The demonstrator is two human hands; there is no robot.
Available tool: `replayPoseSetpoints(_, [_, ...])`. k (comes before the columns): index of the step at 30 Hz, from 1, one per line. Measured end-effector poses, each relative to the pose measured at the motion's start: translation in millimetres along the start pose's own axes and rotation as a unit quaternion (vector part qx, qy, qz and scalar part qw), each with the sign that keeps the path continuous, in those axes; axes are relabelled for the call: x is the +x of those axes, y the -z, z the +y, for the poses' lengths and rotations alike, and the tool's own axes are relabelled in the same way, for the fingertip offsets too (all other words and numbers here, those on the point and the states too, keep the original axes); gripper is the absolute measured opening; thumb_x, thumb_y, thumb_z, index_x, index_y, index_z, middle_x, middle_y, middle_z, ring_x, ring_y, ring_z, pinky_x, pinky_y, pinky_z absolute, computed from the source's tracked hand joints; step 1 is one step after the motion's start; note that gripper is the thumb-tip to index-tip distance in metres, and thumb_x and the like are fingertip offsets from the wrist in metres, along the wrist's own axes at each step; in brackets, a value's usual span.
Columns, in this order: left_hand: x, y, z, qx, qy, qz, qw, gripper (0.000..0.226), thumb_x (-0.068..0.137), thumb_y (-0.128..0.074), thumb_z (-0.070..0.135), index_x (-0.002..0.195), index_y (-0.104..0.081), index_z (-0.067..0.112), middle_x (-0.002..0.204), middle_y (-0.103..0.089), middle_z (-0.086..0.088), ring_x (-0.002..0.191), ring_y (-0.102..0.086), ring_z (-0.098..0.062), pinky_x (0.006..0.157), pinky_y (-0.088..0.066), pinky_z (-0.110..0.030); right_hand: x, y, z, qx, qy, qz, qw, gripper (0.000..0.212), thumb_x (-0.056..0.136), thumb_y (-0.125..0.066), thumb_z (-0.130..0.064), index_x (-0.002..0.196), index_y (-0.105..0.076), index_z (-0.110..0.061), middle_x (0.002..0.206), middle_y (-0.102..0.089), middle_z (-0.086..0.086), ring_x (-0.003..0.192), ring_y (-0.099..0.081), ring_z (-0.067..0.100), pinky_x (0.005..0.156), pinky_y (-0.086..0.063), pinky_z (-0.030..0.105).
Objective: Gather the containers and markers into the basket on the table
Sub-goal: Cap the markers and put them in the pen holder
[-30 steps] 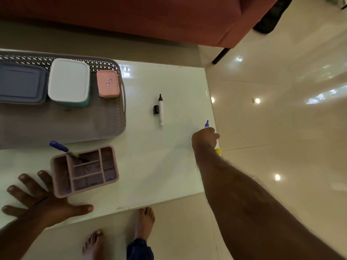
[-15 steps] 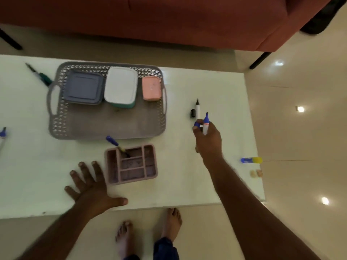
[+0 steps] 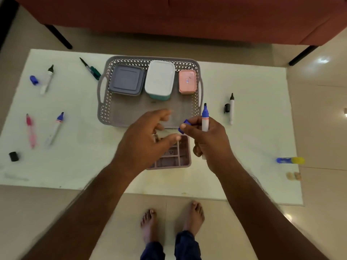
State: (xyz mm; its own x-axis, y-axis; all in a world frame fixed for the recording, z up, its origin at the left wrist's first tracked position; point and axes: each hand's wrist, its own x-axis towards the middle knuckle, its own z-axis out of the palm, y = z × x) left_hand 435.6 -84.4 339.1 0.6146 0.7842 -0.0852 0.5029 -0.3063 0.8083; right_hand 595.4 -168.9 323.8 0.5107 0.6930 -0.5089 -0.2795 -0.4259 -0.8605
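A grey perforated basket (image 3: 105, 102) stands mid-table and holds a grey-blue container (image 3: 126, 81), a white-lidded container (image 3: 160, 78) and a small pink container (image 3: 187, 82). My right hand (image 3: 208, 143) grips an uncapped blue marker (image 3: 205, 117) upright and pinches its blue cap (image 3: 185, 123) at the fingertips, just in front of the basket. My left hand (image 3: 144, 141) hovers open beside it, over a pink divided organizer (image 3: 176, 156). Loose markers lie around: black (image 3: 231, 109), green (image 3: 90, 69), black-tipped white (image 3: 47, 79), blue (image 3: 55, 128), pink (image 3: 31, 131).
The white table (image 3: 253, 137) has a blue-and-yellow glue stick (image 3: 290, 160) near its right edge, a blue cap (image 3: 34, 80) and a black cap (image 3: 14, 156) at the left. A red sofa (image 3: 187, 15) stands behind. My bare feet (image 3: 172, 218) are at the front edge.
My right hand carried the blue marker and cap from the table's right edge toward the centre. My left hand lifted off the table and came up beside it, fingers spread.
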Motion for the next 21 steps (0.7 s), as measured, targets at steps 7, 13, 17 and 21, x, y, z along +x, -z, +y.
replayPoseSetpoints(7, [10,-3,8,0.085,-0.101,-0.058,0.99,0.036,0.084,-0.074,0.027,0.119,-0.067,0.026,0.108,-0.063,0.01,0.09,-0.059,-0.004,0.08,-0.044,-0.007,-15,-7,-3,0.068,-0.027,-0.036,0.997,0.007,0.083,-0.075,-0.018,0.082,-0.071,-0.012,0.049,-0.056,-0.001,0.038,-0.041,0.013,0.044,-0.036,0.026])
replayPoseSetpoints(13, [-3,-7,-3,0.019,-0.056,-0.034,0.998,0.026,0.092,-0.066,0.021,0.118,-0.068,0.02,0.102,-0.068,0.008,0.09,-0.064,-0.005,0.079,-0.051,-0.012,-26,-8,-1,0.071,-0.036,-0.047,0.996,0.017,0.089,-0.07,-0.025,0.089,-0.07,-0.009,0.059,-0.065,0.002,0.04,-0.044,0.012,0.042,-0.037,0.024])
replayPoseSetpoints(17, [-8,-7,-8,-0.144,0.082,0.009,0.986,0.02,0.099,-0.054,0.017,0.116,-0.065,0.021,0.094,-0.072,0.005,0.086,-0.069,-0.005,0.079,-0.055,-0.018,-29,-4,-2,-0.06,0.017,-0.036,0.997,0.032,0.102,-0.041,-0.041,0.103,-0.058,-0.013,0.086,-0.066,0.005,0.044,-0.053,-0.001,0.042,-0.038,0.014])
replayPoseSetpoints(21, [-12,-4,-10,-0.174,0.106,0.015,0.979,0.022,0.103,-0.045,0.014,0.113,-0.063,0.021,0.083,-0.068,0.001,0.074,-0.065,-0.005,0.071,-0.052,-0.014,-31,2,8,-0.239,0.113,-0.081,0.961,0.026,0.101,-0.04,-0.045,0.101,-0.06,-0.027,0.08,-0.066,-0.002,0.059,-0.055,0.004,0.054,-0.045,0.026])
